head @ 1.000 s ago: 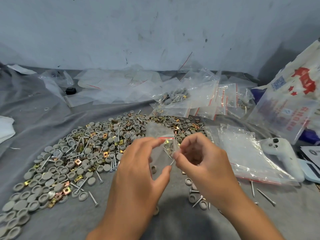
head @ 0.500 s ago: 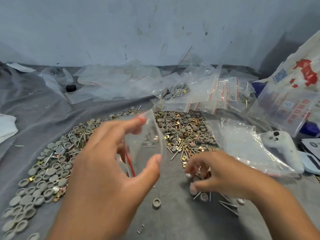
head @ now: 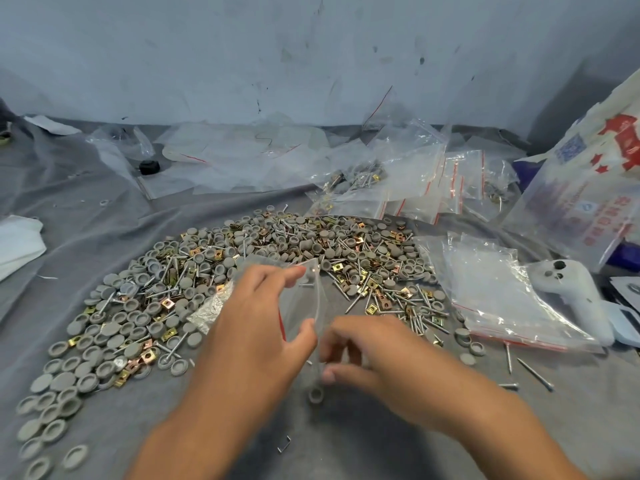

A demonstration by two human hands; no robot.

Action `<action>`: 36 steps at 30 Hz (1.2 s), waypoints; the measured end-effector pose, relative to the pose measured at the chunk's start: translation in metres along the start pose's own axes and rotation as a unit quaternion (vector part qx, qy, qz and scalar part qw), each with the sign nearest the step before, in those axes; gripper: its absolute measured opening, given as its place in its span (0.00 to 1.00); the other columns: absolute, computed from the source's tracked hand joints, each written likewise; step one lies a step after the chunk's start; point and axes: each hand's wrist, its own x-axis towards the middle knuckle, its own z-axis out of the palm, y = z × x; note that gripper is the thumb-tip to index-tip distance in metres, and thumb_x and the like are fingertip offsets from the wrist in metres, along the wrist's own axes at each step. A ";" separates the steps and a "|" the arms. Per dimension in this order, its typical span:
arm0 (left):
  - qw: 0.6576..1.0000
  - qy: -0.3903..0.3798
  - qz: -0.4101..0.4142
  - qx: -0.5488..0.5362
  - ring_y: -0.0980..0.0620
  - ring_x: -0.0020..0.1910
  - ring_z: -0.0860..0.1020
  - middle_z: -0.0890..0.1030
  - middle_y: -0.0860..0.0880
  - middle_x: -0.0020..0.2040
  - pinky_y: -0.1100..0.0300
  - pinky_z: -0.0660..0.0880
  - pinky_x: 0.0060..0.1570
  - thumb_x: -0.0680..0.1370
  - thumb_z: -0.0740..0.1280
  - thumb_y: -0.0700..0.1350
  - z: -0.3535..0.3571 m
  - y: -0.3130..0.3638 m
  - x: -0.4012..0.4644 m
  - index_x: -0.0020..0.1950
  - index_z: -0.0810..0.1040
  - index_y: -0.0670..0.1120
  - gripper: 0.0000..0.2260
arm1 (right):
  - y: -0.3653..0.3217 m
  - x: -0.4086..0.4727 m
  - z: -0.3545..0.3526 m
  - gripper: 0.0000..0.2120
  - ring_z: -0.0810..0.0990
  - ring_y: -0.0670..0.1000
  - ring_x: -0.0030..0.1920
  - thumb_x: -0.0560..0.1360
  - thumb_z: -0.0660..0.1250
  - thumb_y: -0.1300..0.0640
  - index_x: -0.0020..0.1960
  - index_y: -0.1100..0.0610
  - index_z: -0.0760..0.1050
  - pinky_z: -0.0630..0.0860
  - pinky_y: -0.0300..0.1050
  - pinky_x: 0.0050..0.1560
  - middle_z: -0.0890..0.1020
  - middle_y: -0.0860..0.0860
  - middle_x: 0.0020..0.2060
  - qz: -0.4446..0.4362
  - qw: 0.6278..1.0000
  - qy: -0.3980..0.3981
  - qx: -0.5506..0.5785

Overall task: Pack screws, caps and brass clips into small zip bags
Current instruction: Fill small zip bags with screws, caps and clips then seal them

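I see the small zip bag (head: 304, 306) upright between my hands above the grey surface (head: 346, 438), pinched by left hand (head: 256, 334) thumb and forefinger. My right hand (head: 367, 351) curls at its lower edge; whether it grips anything, I cannot tell.

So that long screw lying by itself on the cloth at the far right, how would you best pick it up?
Pinch the lone screw at mid-shank, coming straight down from above. It lies flat on the grey cloth, clear of the pile, so fingers can close across its thin shaft from both sides.
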 end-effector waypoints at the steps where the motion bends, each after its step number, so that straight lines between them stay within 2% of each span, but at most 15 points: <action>1: 1.000 0.005 0.002 -0.011 0.72 0.52 0.70 0.71 0.63 0.56 0.77 0.65 0.50 0.72 0.74 0.49 0.000 0.001 0.000 0.71 0.74 0.57 0.27 | -0.005 0.001 0.008 0.09 0.75 0.36 0.42 0.76 0.72 0.47 0.52 0.40 0.73 0.71 0.32 0.44 0.76 0.37 0.41 -0.020 1.000 -0.015 -0.007; 4: 0.999 0.023 0.007 -0.037 0.70 0.49 0.71 0.73 0.60 0.56 0.78 0.64 0.52 0.71 0.75 0.47 -0.001 0.004 0.000 0.69 0.76 0.55 0.27 | -0.011 0.002 0.022 0.09 0.74 0.39 0.45 0.76 0.71 0.47 0.54 0.42 0.75 0.75 0.43 0.50 0.75 0.40 0.46 -0.043 0.997 -0.034 -0.053; 8: 0.999 0.022 0.008 -0.044 0.71 0.49 0.71 0.74 0.59 0.56 0.78 0.63 0.53 0.70 0.76 0.45 -0.002 0.003 0.000 0.69 0.76 0.53 0.28 | -0.004 0.000 0.013 0.06 0.72 0.39 0.44 0.77 0.71 0.48 0.53 0.44 0.77 0.73 0.39 0.50 0.74 0.40 0.45 -0.052 0.998 -0.026 -0.016; 10: 0.999 0.014 0.009 -0.036 0.71 0.50 0.70 0.72 0.60 0.57 0.78 0.64 0.53 0.70 0.76 0.46 -0.002 0.000 0.000 0.70 0.75 0.54 0.29 | 0.001 -0.002 0.000 0.05 0.75 0.41 0.45 0.78 0.71 0.48 0.53 0.43 0.78 0.70 0.35 0.47 0.76 0.39 0.44 -0.048 0.997 0.055 0.033; 12: 0.999 0.008 0.012 -0.030 0.70 0.52 0.71 0.71 0.63 0.57 0.76 0.65 0.50 0.71 0.75 0.49 -0.002 -0.002 -0.002 0.71 0.73 0.57 0.29 | 0.000 -0.003 -0.012 0.04 0.76 0.42 0.43 0.77 0.71 0.48 0.52 0.42 0.78 0.69 0.30 0.44 0.78 0.37 0.44 -0.064 0.971 0.212 0.094; 14: 0.999 -0.002 0.020 -0.027 0.71 0.53 0.70 0.69 0.65 0.57 0.76 0.66 0.48 0.71 0.74 0.52 -0.001 -0.001 -0.004 0.71 0.71 0.59 0.29 | -0.007 0.000 -0.013 0.06 0.76 0.42 0.43 0.77 0.71 0.47 0.53 0.42 0.79 0.69 0.29 0.44 0.78 0.37 0.44 -0.105 0.944 0.298 0.095; 17: 0.999 -0.016 0.037 -0.033 0.70 0.50 0.71 0.70 0.64 0.57 0.76 0.67 0.50 0.71 0.72 0.49 0.004 0.004 -0.005 0.70 0.73 0.57 0.28 | -0.015 0.008 -0.001 0.10 0.75 0.40 0.47 0.75 0.74 0.49 0.56 0.47 0.81 0.73 0.36 0.48 0.79 0.40 0.46 -0.116 0.951 0.286 0.017; 19: 0.999 -0.017 0.040 -0.032 0.68 0.50 0.72 0.70 0.63 0.57 0.72 0.69 0.48 0.71 0.71 0.50 0.005 0.005 -0.005 0.70 0.73 0.58 0.27 | -0.015 0.010 0.001 0.13 0.74 0.38 0.45 0.73 0.77 0.51 0.57 0.47 0.82 0.71 0.33 0.47 0.80 0.39 0.45 -0.106 0.948 0.301 0.021; 22: 0.999 -0.013 0.032 -0.025 0.69 0.52 0.71 0.68 0.65 0.58 0.74 0.67 0.45 0.72 0.73 0.53 0.004 0.002 -0.006 0.72 0.69 0.61 0.29 | -0.007 0.006 -0.017 0.10 0.76 0.41 0.40 0.72 0.78 0.53 0.50 0.46 0.81 0.69 0.28 0.41 0.80 0.37 0.41 -0.086 0.930 0.350 0.077; 24: 0.999 -0.004 0.026 -0.024 0.70 0.54 0.70 0.68 0.66 0.58 0.77 0.66 0.46 0.72 0.73 0.52 0.003 0.000 -0.006 0.73 0.69 0.61 0.30 | 0.010 0.000 -0.032 0.08 0.77 0.43 0.39 0.72 0.78 0.53 0.45 0.44 0.80 0.69 0.28 0.38 0.80 0.35 0.40 -0.010 0.946 0.318 0.064; 26: 0.999 -0.004 0.026 -0.025 0.72 0.54 0.70 0.68 0.67 0.58 0.77 0.66 0.45 0.72 0.74 0.52 0.002 -0.001 -0.006 0.73 0.69 0.62 0.30 | 0.029 -0.007 -0.038 0.07 0.78 0.43 0.38 0.72 0.77 0.49 0.43 0.43 0.80 0.71 0.31 0.38 0.81 0.35 0.39 0.097 0.981 0.168 -0.002; 28: 0.999 -0.006 0.029 -0.021 0.72 0.52 0.69 0.68 0.67 0.58 0.75 0.66 0.43 0.72 0.73 0.52 0.002 -0.001 -0.006 0.73 0.68 0.62 0.30 | 0.039 -0.013 -0.034 0.07 0.79 0.39 0.38 0.71 0.78 0.45 0.44 0.42 0.80 0.72 0.33 0.38 0.81 0.33 0.39 0.159 0.985 0.041 -0.053; 29: 0.999 -0.008 0.029 -0.019 0.72 0.53 0.69 0.68 0.67 0.57 0.74 0.66 0.43 0.72 0.73 0.53 0.002 -0.001 -0.007 0.73 0.68 0.62 0.30 | 0.041 -0.014 -0.030 0.08 0.79 0.37 0.38 0.71 0.77 0.44 0.44 0.41 0.80 0.73 0.34 0.38 0.81 0.33 0.39 0.171 0.983 0.014 -0.066; 32: 0.999 -0.010 0.029 -0.015 0.71 0.54 0.70 0.68 0.67 0.57 0.74 0.66 0.44 0.72 0.73 0.53 0.004 -0.001 -0.007 0.73 0.68 0.62 0.30 | 0.043 -0.012 -0.026 0.05 0.78 0.38 0.39 0.74 0.74 0.46 0.45 0.40 0.78 0.72 0.34 0.38 0.81 0.38 0.41 0.173 0.980 0.019 -0.097; 36: 0.999 -0.012 0.032 -0.013 0.70 0.55 0.69 0.67 0.68 0.57 0.75 0.66 0.45 0.72 0.72 0.54 0.006 0.000 -0.007 0.73 0.67 0.62 0.30 | 0.045 -0.010 -0.030 0.11 0.76 0.37 0.43 0.77 0.73 0.50 0.56 0.37 0.79 0.72 0.34 0.43 0.79 0.37 0.46 0.160 0.981 -0.021 -0.109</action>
